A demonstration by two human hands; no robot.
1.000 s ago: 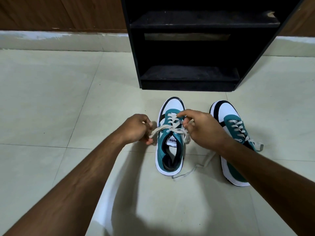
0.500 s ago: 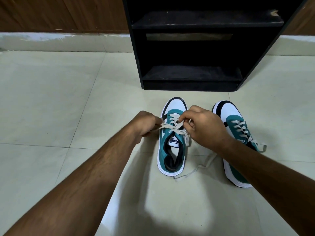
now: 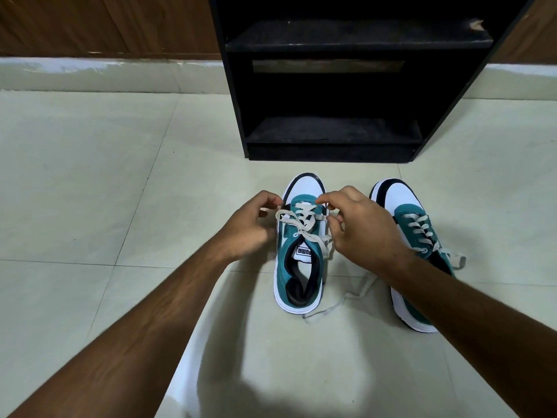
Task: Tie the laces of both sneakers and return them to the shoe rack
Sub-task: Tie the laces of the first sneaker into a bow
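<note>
I am looking down at a pale tiled floor (image 3: 90,182) with both my bare forearms reaching forward. Two teal, white and black sneakers sit side by side on the tiles, toes pointing to 12 o'clock, toward a black shoe rack (image 3: 334,86) that stands just beyond them against a wood-panelled wall (image 3: 105,25).

My left hand (image 3: 248,227) sits at the 9 o'clock side of the left sneaker (image 3: 300,257), touching its upper edge. Its fingers (image 3: 269,198) are curled and pinch one end of the cream lace (image 3: 303,224) near the top eyelets. My right hand (image 3: 361,227) sits at the 3 o'clock side of the same shoe, fingers curled, thumb and forefinger pinching the other strand of that lace just above the tongue. The two strands cross over the tongue between my hands, and a loose tail (image 3: 340,303) trails off the shoe's 4 o'clock side onto the floor.

The right sneaker (image 3: 413,236) lies just beside the first, at its 3 o'clock, partly covered by my right forearm. Its laces (image 3: 420,227) are threaded, with a loose end (image 3: 458,259) spilling off its outer side.

Both shelves of the rack that I can see are dark; their contents cannot be made out.
</note>
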